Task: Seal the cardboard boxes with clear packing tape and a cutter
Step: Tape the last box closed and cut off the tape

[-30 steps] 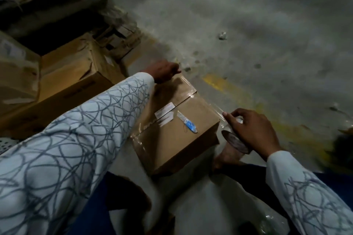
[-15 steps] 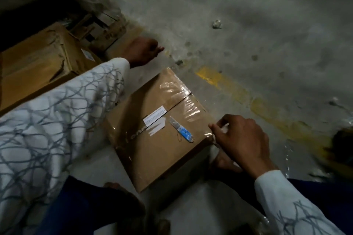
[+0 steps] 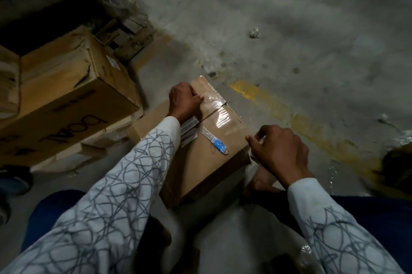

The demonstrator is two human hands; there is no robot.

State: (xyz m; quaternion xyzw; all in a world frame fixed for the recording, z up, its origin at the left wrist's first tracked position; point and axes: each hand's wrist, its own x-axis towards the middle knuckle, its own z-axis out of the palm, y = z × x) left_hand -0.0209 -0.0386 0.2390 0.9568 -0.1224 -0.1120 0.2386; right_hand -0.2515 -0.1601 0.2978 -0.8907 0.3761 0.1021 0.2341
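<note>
The grey concrete floor (image 3: 312, 28) bore a worn yellow stripe (image 3: 274, 106) running from the centre toward the near right. A taped cardboard box (image 3: 211, 169) sat on it at the centre, a larger carton (image 3: 66, 95) stood to the left, and a small crumpled scrap (image 3: 254, 33) lay farther off.

- Grey concrete floor (image 3: 312, 17), stained and dusty.
- Worn yellow painted line (image 3: 267, 104) running diagonally across the floor.
- Small crumpled scrap (image 3: 254, 33) lying well beyond the line.
- Dark stacked wooden pieces (image 3: 127, 37), upper left, blurred.
</note>
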